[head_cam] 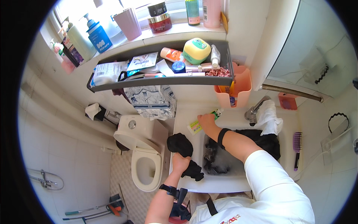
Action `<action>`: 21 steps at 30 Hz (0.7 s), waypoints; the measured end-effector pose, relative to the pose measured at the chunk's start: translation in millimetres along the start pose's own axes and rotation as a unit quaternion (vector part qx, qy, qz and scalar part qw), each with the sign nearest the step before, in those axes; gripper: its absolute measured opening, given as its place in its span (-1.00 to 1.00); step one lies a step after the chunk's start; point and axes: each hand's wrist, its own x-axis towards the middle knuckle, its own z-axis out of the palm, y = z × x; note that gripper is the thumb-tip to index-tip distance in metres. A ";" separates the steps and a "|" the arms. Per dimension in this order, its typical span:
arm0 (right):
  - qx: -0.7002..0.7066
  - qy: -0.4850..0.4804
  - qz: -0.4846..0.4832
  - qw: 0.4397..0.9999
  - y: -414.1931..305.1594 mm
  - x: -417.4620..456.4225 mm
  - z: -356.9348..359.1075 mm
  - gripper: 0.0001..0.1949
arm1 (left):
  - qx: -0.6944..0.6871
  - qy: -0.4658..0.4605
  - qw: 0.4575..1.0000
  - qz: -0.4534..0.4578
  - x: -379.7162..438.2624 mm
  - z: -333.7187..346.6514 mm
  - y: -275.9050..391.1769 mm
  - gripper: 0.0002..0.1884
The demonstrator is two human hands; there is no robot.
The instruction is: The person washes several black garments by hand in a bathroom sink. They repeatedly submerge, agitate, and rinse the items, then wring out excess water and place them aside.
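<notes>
My left hand (pixel 181 162) is closed around a bunched piece of black fabric (pixel 180 144) over the left rim of the white washbasin (pixel 218 186). The cloth bulges out on both sides of my fist. On the basin's back ledge, my right hand (pixel 207 123) grips a yellow-green squeeze tube (pixel 195 127) that bears writing; both its ends show past my fingers. Cloudy water (pixel 228 162) stands in the bowl, with more black fabric (pixel 260 138) in it, partly hidden by my right forearm.
A white cloth (pixel 269 120) drapes over the metal faucet (pixel 252 113). A purple hairbrush (pixel 297 148) lies on the right rim. Behind are a pink container (pixel 242 86) and a grey shelf (pixel 162 81) of toiletries. The toilet (pixel 146 168), lid up, stands left.
</notes>
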 end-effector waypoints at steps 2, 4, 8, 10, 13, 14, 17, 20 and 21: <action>0.034 0.000 0.008 0.999 4.2 -9.8 -4.6 -0.80 | 0.008 0.010 1.000 0.013 5.5 1.6 -3.9 -0.60; 0.065 0.033 -0.009 0.997 11.6 -39.0 -21.8 -0.76 | 0.021 0.008 1.000 -0.006 1.5 1.2 -1.4 -0.60; 0.244 0.076 0.023 0.967 43.1 -111.6 -141.5 -0.64 | 0.026 -0.003 0.999 -0.018 0.3 -4.8 -0.3 -0.59; 0.396 0.138 0.036 0.907 64.5 -141.8 -188.9 -0.63 | 0.024 -0.009 1.000 -0.002 1.4 -2.9 -8.2 -0.60; 0.566 0.276 0.019 0.777 99.2 -160.4 -230.3 -0.65 | 0.006 -0.009 1.000 0.027 4.8 1.3 -13.3 -0.62; 0.568 0.328 0.024 0.754 107.0 -160.5 -240.6 -0.64 | 0.025 -0.022 0.999 0.023 4.0 -2.7 -4.2 -0.64; 0.456 0.462 0.048 0.759 130.7 -137.9 -253.9 -0.59 | 0.036 -0.035 0.999 0.012 8.9 -2.1 -5.2 -0.66; 0.446 0.350 0.165 0.807 151.5 -101.5 -258.5 -0.49 | -0.036 -0.033 0.999 0.008 8.1 -0.7 -0.3 -0.57; 0.460 0.331 0.183 0.803 150.0 -95.6 -253.3 -0.44 | -0.057 -0.039 0.998 -0.004 6.5 -3.2 -1.7 -0.54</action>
